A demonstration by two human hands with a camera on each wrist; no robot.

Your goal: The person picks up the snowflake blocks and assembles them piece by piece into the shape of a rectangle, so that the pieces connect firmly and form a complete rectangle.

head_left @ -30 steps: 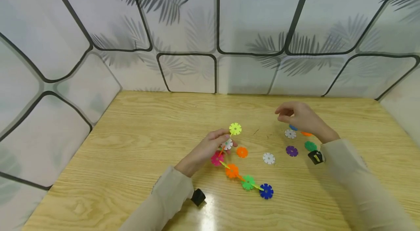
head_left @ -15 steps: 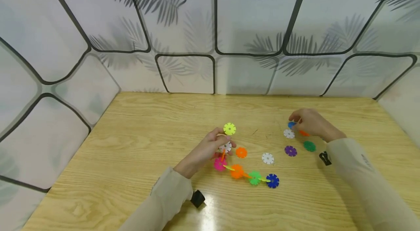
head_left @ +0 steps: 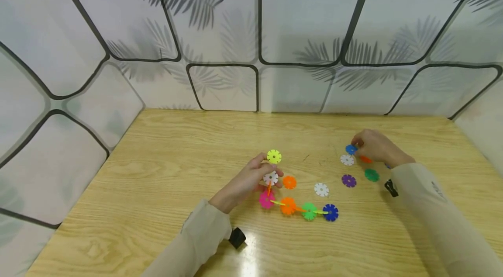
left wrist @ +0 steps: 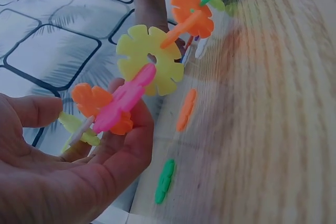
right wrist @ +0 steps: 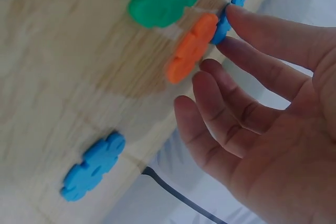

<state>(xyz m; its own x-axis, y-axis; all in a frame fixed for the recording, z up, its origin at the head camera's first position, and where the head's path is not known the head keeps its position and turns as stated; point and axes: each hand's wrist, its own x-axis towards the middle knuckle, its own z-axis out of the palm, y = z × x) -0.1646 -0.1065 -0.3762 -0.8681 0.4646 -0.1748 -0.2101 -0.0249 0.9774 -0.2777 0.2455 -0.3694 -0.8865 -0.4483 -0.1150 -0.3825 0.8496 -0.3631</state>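
Observation:
My left hand point(head_left: 246, 181) grips a chain of notched, flower-shaped plastic discs near its white disc point(head_left: 270, 178). A yellow disc point(head_left: 273, 157) stands above the fingertips. From the hand the chain runs down and right through a pink disc point(head_left: 267, 199), an orange disc point(head_left: 288, 206) and a light green disc point(head_left: 309, 211) to a dark blue disc point(head_left: 330, 212). Thin edge-on discs link them. At the right, my right hand point(head_left: 378, 146) pinches a blue disc point(right wrist: 222, 24) between thumb and index finger, low at the table; its other fingers curve loosely.
Loose discs lie on the wooden table point(head_left: 177, 150): orange point(head_left: 289, 182), white point(head_left: 321, 189), another white point(head_left: 347, 160), purple point(head_left: 349, 181) and green point(head_left: 371, 175). Another orange disc point(right wrist: 192, 48) lies beside the right fingertips. A patterned wall point(head_left: 298, 89) borders the back.
My right hand has moved right and down to the blue disc and taken it between its fingertips. The chain's dark blue end has swung up and right; the left hand has barely moved.

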